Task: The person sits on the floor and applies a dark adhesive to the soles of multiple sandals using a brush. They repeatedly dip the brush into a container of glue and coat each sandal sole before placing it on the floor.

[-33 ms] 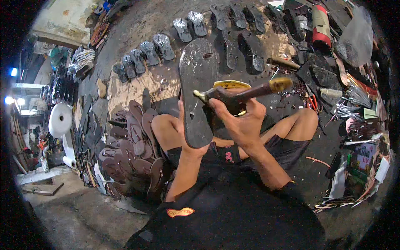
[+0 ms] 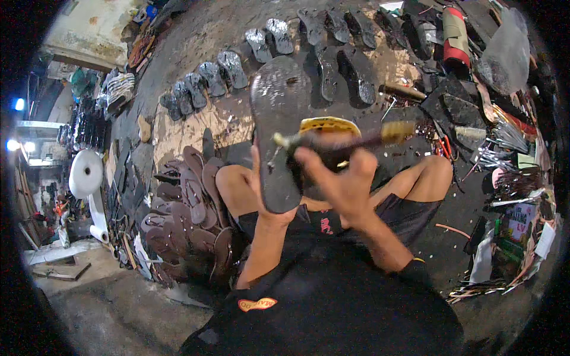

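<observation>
In front of me a large black sandal sole (image 2: 278, 107) is held upright, its flat face toward me. My left hand (image 2: 270, 204) is closed around its lower end, with fingers along the left edge. My right hand (image 2: 347, 178), smeared by motion, grips a dark stick-like tool (image 2: 368, 135) with a yellow-brown end at the right. The tool's pale tip (image 2: 284, 141) lies over the sole's middle; whether it touches cannot be made out. Behind the right hand shows the yellow rim of a round container (image 2: 329, 123), partly hidden.
A heap of brown flip-flops (image 2: 189, 213) lies by my left knee. Black soles (image 2: 228, 71) stand in rows on the floor ahead. At the right are a red-and-tan roll (image 2: 456, 38), a clear plastic bag (image 2: 504, 53) and scattered tools. A white roll (image 2: 87, 173) stands at the left.
The sole has tilted slightly and shifted a little left. My right hand and the tool have moved slightly, blurring, and more of the yellow-rimmed container shows.
</observation>
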Motion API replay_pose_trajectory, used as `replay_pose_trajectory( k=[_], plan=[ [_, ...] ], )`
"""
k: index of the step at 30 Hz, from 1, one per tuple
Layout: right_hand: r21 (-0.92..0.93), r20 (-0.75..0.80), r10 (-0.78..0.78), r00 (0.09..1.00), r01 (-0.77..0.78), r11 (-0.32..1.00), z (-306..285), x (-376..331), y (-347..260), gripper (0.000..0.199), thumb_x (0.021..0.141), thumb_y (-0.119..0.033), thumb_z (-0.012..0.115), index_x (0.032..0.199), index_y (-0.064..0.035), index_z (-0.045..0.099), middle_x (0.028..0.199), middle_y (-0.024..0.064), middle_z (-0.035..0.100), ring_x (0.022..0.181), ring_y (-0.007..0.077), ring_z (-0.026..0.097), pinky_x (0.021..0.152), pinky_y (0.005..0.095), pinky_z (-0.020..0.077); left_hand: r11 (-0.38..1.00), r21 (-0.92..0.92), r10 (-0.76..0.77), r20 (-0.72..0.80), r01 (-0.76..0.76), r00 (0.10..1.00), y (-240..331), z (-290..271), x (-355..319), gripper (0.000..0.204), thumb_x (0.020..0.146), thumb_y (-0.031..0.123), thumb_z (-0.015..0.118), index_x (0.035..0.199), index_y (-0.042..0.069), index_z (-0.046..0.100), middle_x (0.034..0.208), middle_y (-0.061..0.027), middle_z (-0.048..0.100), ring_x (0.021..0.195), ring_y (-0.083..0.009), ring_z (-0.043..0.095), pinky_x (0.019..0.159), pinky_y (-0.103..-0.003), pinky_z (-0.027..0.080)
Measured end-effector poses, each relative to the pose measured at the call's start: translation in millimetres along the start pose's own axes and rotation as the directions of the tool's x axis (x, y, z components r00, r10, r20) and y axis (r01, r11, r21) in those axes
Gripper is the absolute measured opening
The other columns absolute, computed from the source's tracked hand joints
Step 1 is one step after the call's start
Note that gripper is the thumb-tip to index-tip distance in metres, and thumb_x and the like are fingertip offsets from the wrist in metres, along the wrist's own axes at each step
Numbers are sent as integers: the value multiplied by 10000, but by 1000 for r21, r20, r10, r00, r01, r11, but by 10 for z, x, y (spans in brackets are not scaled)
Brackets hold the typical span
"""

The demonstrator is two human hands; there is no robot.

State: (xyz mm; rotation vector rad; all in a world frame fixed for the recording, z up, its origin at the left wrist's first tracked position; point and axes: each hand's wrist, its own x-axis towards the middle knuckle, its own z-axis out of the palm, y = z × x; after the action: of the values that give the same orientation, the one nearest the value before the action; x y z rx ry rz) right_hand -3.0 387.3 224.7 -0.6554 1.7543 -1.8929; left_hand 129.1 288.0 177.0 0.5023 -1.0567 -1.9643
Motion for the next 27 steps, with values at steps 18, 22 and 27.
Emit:
replay_pose_trajectory(
  k=[18,22,27],
  plan=[
    [-7,301,-511,805,537,843,-62,233,-265,260,821,-176,936,1009,-53,806,858,86,773,714,199,728,659,333,555,880,-406,-285,-38,245,958,-149,45,110,640,1131,583,390,1453,72,599,1327,-132,712,1220,-309,669,1192,-498,438],
    [-134,195,-385,902,414,901,-54,323,-228,262,821,-127,935,1029,-30,808,891,86,772,768,189,730,722,333,565,870,-453,-303,-180,194,936,26,266,185,627,1109,606,443,1403,83,624,1211,-146,736,1059,-290,724,965,-401,601],
    [-62,181,-382,906,398,915,-61,11,-23,241,842,-132,919,1028,-25,809,870,80,769,739,182,727,691,336,559,879,-356,-312,73,317,947,346,463,317,599,1075,597,510,1317,70,663,1143,-122,756,955,-255,745,806,-354,632]
  ],
)
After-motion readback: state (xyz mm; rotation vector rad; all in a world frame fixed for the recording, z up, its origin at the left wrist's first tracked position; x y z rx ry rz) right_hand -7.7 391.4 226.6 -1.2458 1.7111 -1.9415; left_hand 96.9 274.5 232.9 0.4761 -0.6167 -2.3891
